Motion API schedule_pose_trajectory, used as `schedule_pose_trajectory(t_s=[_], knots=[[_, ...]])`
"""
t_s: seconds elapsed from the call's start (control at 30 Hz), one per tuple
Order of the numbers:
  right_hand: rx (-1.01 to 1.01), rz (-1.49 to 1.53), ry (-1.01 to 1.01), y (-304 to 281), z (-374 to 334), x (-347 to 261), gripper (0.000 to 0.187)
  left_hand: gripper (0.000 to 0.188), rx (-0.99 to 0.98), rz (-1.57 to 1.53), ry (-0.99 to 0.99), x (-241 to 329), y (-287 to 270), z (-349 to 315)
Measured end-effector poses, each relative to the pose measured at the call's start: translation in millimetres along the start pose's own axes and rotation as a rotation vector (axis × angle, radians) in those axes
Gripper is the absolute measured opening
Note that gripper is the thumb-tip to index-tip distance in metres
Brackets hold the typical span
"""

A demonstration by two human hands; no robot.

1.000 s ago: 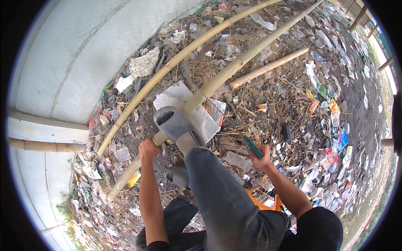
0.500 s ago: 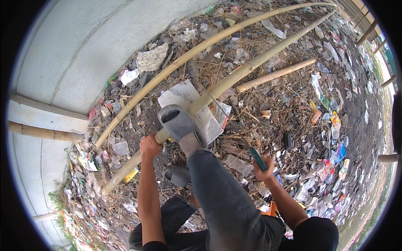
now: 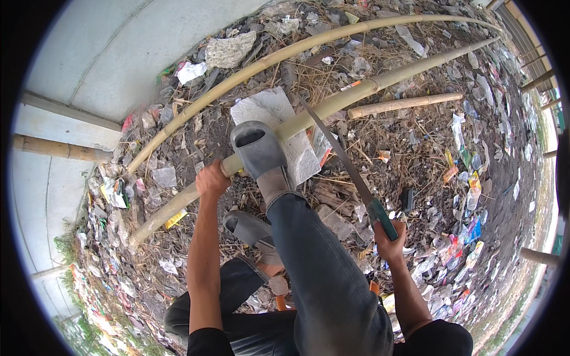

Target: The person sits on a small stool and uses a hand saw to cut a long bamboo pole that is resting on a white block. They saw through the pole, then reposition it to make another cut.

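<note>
My left hand [image 3: 212, 180] is closed round a long greenish bamboo pole [image 3: 332, 105], just left of my shod foot. A grey slip-on shoe [image 3: 258, 148] presses on the pole, which lies across a whitish broken slab [image 3: 267, 110]. In my right hand [image 3: 390, 239] is the dark green handle of a hand saw [image 3: 350, 167]. Its long blade runs up and to the left, the tip end lying at the pole just right of the slab. I cannot make out whether there is a cut under the blade.
A second, yellower bamboo pole [image 3: 267, 61] curves behind the first. A short cut bamboo length [image 3: 407, 105] lies to the right. A rough stone chunk [image 3: 230, 50] sits near the pale wall [image 3: 77, 59]. Plastic scraps and dry straw litter the ground. My other shoe [image 3: 246, 227] rests below.
The saw has been drawn back toward the lower right, and more of its blade side shows. The head view has shifted slightly. My left hand and foot keep their places on the pole.
</note>
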State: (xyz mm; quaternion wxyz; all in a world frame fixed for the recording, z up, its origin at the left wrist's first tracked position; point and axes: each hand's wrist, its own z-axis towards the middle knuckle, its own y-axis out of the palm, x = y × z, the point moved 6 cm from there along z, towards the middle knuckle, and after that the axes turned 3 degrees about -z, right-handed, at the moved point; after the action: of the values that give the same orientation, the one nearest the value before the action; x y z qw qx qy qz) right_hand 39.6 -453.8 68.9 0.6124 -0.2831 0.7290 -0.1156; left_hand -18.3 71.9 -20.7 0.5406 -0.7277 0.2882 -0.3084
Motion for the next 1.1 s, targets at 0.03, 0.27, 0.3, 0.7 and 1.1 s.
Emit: schedule_pose_trajectory(t_s=[0.03,0.27,0.3,0.7,1.1], knots=[[-0.012,-0.002,-0.015,3,6,-3,0.03,0.048,0.033,0.0,-0.002,2,-2,0],[0.116,-0.07,-0.301,82,134,-86,0.026,0.039,0.081,-0.003,0.032,4,10,3],[0.081,-0.094,-0.25,80,131,-76,0.025,0.039,0.095,0.014,0.043,1,11,3],[0.063,-0.025,-0.25,86,135,-63,0.027,0.04,0.2,0.043,0.068,13,25,-11],[-0.029,-0.062,-0.133,77,88,-11,0.025,0.037,0.056,0.009,0.0,11,12,-6]])
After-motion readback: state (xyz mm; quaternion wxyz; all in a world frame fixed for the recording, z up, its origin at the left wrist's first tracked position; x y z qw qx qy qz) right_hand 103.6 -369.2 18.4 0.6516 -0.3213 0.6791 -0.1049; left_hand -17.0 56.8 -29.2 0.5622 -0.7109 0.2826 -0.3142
